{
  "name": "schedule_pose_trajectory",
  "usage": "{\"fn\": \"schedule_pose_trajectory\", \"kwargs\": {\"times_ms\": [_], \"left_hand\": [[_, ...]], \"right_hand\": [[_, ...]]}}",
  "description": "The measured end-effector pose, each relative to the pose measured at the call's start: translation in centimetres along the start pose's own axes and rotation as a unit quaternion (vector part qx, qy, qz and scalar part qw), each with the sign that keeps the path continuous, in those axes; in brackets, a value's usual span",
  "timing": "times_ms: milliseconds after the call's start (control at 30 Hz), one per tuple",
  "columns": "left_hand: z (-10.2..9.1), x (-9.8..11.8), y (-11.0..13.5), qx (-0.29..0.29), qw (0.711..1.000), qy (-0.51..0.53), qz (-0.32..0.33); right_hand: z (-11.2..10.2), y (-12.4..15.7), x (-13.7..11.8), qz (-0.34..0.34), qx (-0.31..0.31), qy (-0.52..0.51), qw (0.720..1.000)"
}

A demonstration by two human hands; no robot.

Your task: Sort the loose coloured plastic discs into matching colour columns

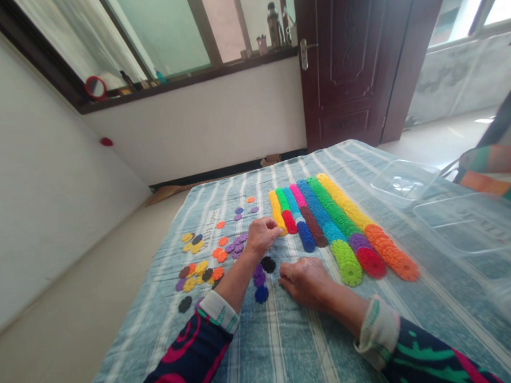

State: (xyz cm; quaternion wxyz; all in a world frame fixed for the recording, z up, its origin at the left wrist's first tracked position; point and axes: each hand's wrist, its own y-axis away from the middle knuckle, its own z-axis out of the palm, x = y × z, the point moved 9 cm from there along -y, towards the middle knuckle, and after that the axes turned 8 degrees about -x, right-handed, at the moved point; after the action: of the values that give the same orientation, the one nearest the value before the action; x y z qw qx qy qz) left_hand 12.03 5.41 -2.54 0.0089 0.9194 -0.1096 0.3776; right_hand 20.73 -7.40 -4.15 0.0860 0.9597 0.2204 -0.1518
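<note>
My left hand is closed in a pinch at the near end of a short yellow row of notched plastic discs, its fingertips on a yellow disc there. My right hand lies low over the cloth with fingers curled; anything inside them is hidden. Just left of it is a black disc. Overlapping discs form several coloured rows to the right, among them a long green row and an orange stretch. Loose purple discs, yellow discs and a blue disc lie to the left.
A striped blue-grey cloth covers the bed-like surface. Clear plastic containers stand at the right, near a blurred striped object. Beyond the far edge are a dark red door and a window sill with small items.
</note>
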Motion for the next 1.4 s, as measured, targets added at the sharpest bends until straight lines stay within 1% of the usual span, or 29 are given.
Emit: {"fn": "schedule_pose_trajectory", "kwargs": {"times_ms": [100,200,433,633,733,800,867,967,1067,1167,1233,1300,1400], "left_hand": [[-0.2,0.6,0.0,0.004,0.999,-0.043,0.011],[-0.2,0.6,-0.1,0.002,0.998,-0.056,0.011],[0.0,0.1,-0.3,-0.010,0.998,-0.053,0.011],[0.1,0.3,-0.2,-0.012,0.999,-0.050,0.018],[-0.2,0.5,0.1,-0.011,0.999,-0.033,0.021],[-0.9,0.5,0.5,-0.011,0.999,-0.022,0.021],[-2.3,0.4,1.1,-0.006,1.000,-0.022,0.020],[-5.4,-0.6,2.6,0.013,0.999,-0.048,0.003],[-9.0,-2.6,4.6,0.021,0.995,-0.086,-0.035],[-13.2,-5.1,7.1,0.047,0.988,-0.120,-0.079],[-15.5,-6.9,8.9,0.054,0.983,-0.133,-0.117],[-17.2,-8.6,10.6,0.043,0.978,-0.139,-0.150],[-18.8,-10.3,12.7,0.022,0.971,-0.157,-0.178]], "right_hand": [[-0.2,0.1,0.0,0.000,0.011,0.000,1.000],[-0.2,0.1,0.0,0.000,0.007,-0.001,1.000],[-0.2,0.0,0.0,0.001,0.002,-0.001,1.000],[-0.2,0.1,0.1,0.006,0.000,-0.005,1.000],[0.0,0.0,0.1,0.006,0.000,-0.006,1.000],[0.0,0.0,0.1,0.005,0.000,-0.005,1.000],[0.1,0.0,0.1,0.005,0.000,-0.003,1.000],[0.1,0.1,0.1,0.004,-0.002,-0.002,1.000],[0.0,0.2,0.1,0.004,-0.007,-0.002,1.000],[0.1,0.3,0.1,0.009,-0.013,0.003,1.000],[0.2,0.3,0.1,0.012,-0.013,0.009,1.000],[0.4,0.3,0.2,0.014,-0.009,0.015,1.000],[0.6,0.4,0.3,0.016,-0.003,0.019,1.000]]}}
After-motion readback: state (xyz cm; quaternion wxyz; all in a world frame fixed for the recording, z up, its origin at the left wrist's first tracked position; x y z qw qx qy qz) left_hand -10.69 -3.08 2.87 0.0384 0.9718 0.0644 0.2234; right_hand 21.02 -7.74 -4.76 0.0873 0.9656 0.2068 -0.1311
